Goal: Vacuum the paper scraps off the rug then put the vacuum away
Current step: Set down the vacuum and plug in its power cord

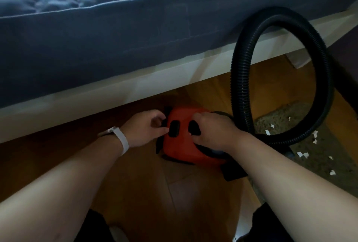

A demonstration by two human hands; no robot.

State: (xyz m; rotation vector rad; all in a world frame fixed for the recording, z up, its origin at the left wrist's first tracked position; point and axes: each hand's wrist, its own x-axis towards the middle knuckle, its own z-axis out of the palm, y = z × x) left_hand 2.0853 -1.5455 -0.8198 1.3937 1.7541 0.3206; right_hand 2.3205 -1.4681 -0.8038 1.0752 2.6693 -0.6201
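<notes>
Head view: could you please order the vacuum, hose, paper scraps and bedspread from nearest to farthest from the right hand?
1. Vacuum, under the right hand.
2. Hose, looping just to its right.
3. Paper scraps, on the rug beyond the hose.
4. Bedspread, hanging farther back.

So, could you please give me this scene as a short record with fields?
vacuum: red, on wooden floor beside bed
left hand: grips vacuum's left edge
right hand: on vacuum's top, grip unclear
hose: black, looped upward beside vacuum
paper scraps: white, scattered on rug
task stage: vacuuming not yet done
</notes>
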